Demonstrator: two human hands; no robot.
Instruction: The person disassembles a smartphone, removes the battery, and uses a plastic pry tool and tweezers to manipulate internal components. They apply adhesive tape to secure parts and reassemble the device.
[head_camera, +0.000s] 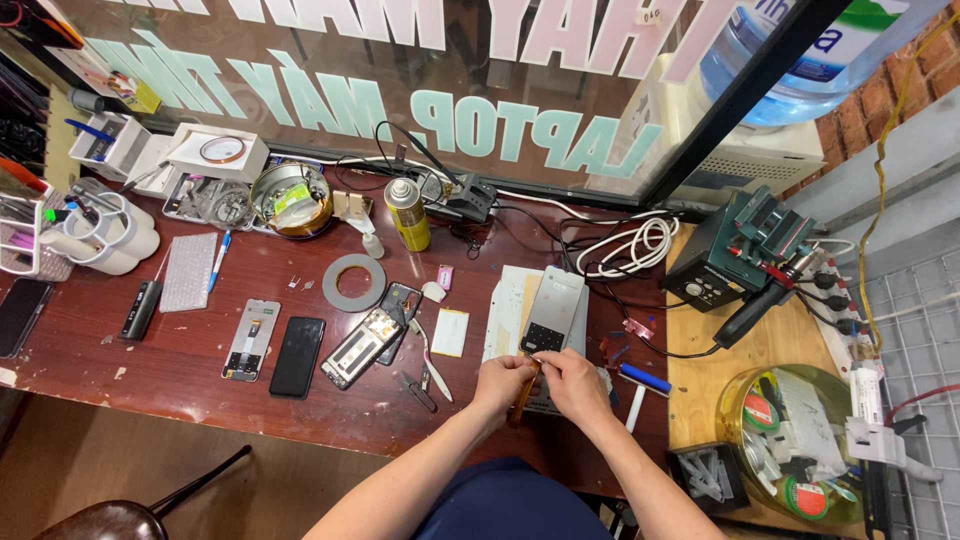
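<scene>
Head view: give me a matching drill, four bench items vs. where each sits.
Things:
1. Yellow spray can
2. Grey tape ring
3. Black phone
4. Coiled white cable

Places:
A. Flat on the desk, just left of an opened phone frame
B. Standing upright near the glass, beside a round metal tin
C. Heaped at the back, right of the hands, next to the green station
D. Flat on the desk, in front of the spray can

Pairs: 1-B, 2-D, 3-A, 4-C
</scene>
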